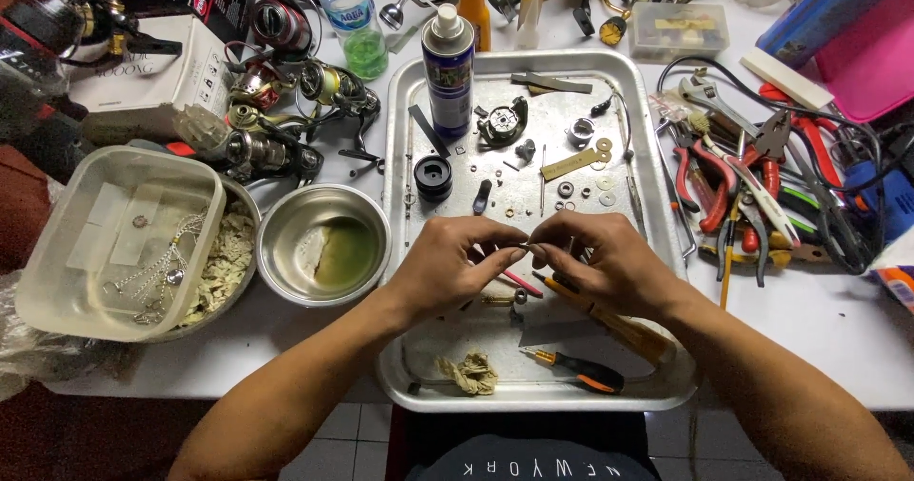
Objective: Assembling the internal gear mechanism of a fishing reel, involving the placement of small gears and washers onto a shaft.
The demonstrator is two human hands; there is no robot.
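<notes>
Looks like a home repair bench for fishing reels. A metal tray (657, 205) under the hands is scattered with washers, tiny parts and a spray can (447, 67). Pliers and cutters (728, 181) are piled off to the right of the hands, several spinning reels (286, 119) up left, plus a steel bowl (324, 243) of greenish liquid.

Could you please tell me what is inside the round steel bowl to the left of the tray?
The steel bowl holds a shallow pool of greenish-yellow liquid on its right side, with pale bare metal on its left. Whether any small parts lie under the liquid cannot be seen.
</notes>
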